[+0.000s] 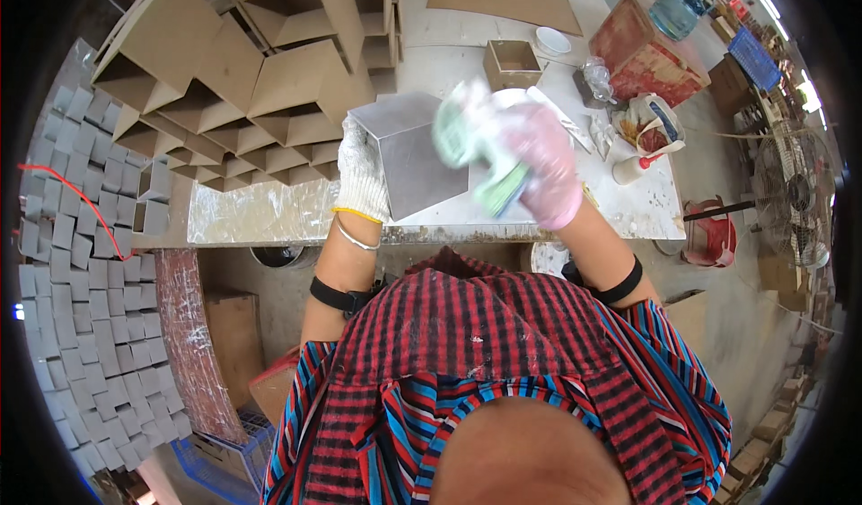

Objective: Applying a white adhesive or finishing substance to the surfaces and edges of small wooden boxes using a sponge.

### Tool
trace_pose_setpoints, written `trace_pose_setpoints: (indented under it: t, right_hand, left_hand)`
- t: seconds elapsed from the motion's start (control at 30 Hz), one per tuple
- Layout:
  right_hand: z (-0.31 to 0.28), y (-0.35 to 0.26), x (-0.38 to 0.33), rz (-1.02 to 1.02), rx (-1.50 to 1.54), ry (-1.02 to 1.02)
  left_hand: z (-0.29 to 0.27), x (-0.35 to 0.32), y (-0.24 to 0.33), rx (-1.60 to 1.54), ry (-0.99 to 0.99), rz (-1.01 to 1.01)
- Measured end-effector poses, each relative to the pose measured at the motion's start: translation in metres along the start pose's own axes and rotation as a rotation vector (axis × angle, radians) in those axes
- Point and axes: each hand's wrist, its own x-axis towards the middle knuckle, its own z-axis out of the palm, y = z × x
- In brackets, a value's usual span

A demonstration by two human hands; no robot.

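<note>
A grey open-ended box (420,171) is tilted over the worktable in front of me. Wearing a white knitted glove with a yellow cuff, my left hand (361,180) grips its left side. My right hand (552,168), in a pink glove, is closed on a green and white cloth (476,128) at the box's right side. Motion smears both the cloth and the right fingers, and I cannot tell whether the cloth touches the box. Behind the cloth, a round white thing is partly hidden.
Brown cardboard boxes (296,83) are stacked at the table's (269,213) left. Many grey boxes (99,307) pile up on the far left. A small brown box (512,63), a white bowl (552,41) and a red-capped white bottle (633,169) stand on the table; a fan (792,186) is right.
</note>
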Motion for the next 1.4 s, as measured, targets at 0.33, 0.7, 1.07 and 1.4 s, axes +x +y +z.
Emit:
trace_pose_setpoints:
  t: [0.33,0.7,1.07,1.4]
  right_hand:
    - [-0.006,0.033,0.040,-0.087,-0.601,-0.077]
    - [-0.002,0.016,-0.001,-0.197,-0.284,-0.300]
    - [0.012,0.014,0.029,-0.142,-0.054,-0.231]
    - [-0.018,0.069,0.038,0.535,0.352,-0.159]
  left_hand:
    - [0.008,0.021,-0.031,0.011,0.016,-0.033]
    - [-0.008,-0.001,-0.015,0.235,-0.131,0.056]
    - [-0.029,-0.004,-0.030,0.202,-0.128,-0.015]
    - [-0.020,-0.020,-0.021,0.424,-0.111,-0.039]
